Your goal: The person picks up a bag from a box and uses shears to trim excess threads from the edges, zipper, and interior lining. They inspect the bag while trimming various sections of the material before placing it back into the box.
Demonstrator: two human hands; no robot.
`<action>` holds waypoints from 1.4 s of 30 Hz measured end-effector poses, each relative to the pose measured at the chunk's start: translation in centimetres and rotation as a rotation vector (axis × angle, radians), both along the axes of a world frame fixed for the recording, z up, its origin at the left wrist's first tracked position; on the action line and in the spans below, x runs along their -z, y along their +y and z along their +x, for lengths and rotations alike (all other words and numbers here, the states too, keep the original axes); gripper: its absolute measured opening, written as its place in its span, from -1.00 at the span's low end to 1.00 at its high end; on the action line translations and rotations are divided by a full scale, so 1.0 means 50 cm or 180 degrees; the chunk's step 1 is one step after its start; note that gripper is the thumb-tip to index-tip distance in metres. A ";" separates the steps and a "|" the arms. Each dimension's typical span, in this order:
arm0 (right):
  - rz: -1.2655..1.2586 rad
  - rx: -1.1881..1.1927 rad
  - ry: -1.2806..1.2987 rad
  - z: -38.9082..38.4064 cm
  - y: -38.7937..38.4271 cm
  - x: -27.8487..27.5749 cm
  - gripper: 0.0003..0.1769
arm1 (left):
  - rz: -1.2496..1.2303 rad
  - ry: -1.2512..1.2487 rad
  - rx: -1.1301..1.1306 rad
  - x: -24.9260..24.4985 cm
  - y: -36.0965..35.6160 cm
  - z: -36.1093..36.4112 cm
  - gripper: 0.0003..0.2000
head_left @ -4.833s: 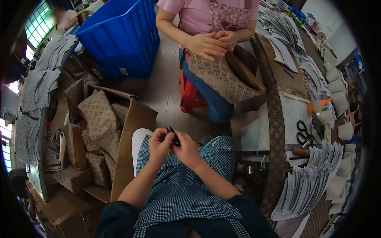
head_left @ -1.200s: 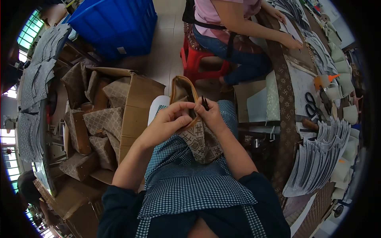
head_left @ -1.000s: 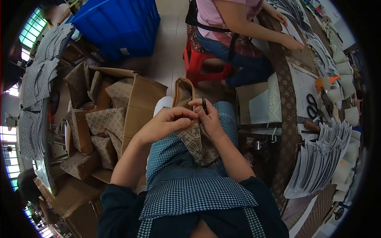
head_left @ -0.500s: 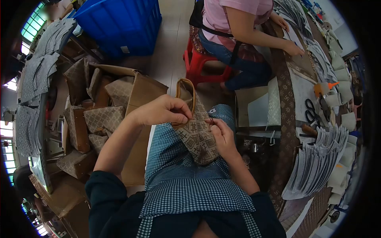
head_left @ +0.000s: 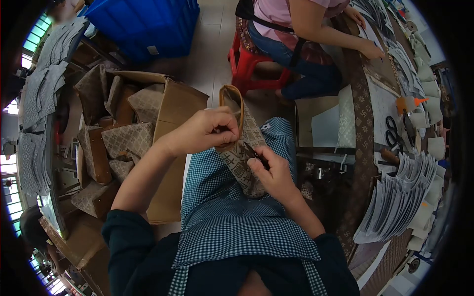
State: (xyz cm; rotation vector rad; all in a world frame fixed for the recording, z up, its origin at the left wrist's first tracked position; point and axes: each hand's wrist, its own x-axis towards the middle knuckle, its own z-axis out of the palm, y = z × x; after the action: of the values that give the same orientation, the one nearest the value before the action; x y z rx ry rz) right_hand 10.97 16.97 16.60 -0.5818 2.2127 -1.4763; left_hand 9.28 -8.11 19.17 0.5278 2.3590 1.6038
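A patterned beige-and-brown fabric bag (head_left: pixel 252 130) with a tan-trimmed opening lies across my lap on the checked apron (head_left: pixel 237 241). My left hand (head_left: pixel 210 129) is closed in a pinch at the bag's trimmed edge; any thread between the fingertips is too small to make out. Just right of it, my right hand (head_left: pixel 271 172) grips small dark thread snips (head_left: pixel 250 149), the pointed tip directed at the trim near my left fingertips. My fingers cover most of the tool.
To my left a cardboard box (head_left: pixel 170 113) holds several patterned bags (head_left: pixel 129 143). Fabric pieces (head_left: pixel 42 91) lie stacked beyond it. A blue bin (head_left: pixel 143 29) stands ahead. A co-worker sits on a red stool (head_left: pixel 252 71) at the right-hand table, with black scissors (head_left: pixel 391 133) and panel stacks (head_left: pixel 395 202).
My right hand has moved left and turned, bringing the dark snips up beside the bag's trim. My left hand keeps its pinch at the edge. The view has shifted slightly.
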 end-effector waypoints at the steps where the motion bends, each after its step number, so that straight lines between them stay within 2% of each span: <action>1: 0.0021 -0.0020 0.0059 0.000 -0.001 -0.001 -0.71 | 0.0011 0.0174 -0.0053 0.001 0.004 0.002 -0.97; 3: 0.0047 -0.0039 0.0211 -0.001 -0.005 0.004 -0.73 | 0.0041 0.0414 -0.0092 0.008 0.008 0.002 -0.95; 12: -0.0009 -0.0098 0.0101 -0.007 -0.022 -0.006 -0.74 | -0.0380 0.0335 0.0099 -0.014 0.005 -0.012 -0.94; 15: 0.0027 -0.0009 0.0178 -0.005 -0.029 -0.004 -0.75 | -0.0346 0.0701 0.0219 -0.009 0.000 -0.025 -0.91; 27: 0.0073 0.0094 0.0453 -0.004 -0.053 0.010 -0.77 | -0.0686 0.0583 0.0267 -0.015 -0.007 -0.038 -0.93; 33: -0.0087 0.0202 0.0170 0.000 -0.061 0.002 -0.77 | -0.0714 0.0434 0.0229 -0.025 -0.004 -0.038 -0.94; 42: -0.0217 0.0322 0.0269 0.004 -0.066 0.024 -0.79 | -0.0677 0.0659 0.0245 -0.018 -0.007 -0.045 -0.92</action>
State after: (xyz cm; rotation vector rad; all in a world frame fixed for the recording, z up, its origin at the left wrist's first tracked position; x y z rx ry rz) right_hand 11.18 13.65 15.40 -0.5713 2.2942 -1.6112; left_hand 7.04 -8.43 20.05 0.7597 2.5834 1.3007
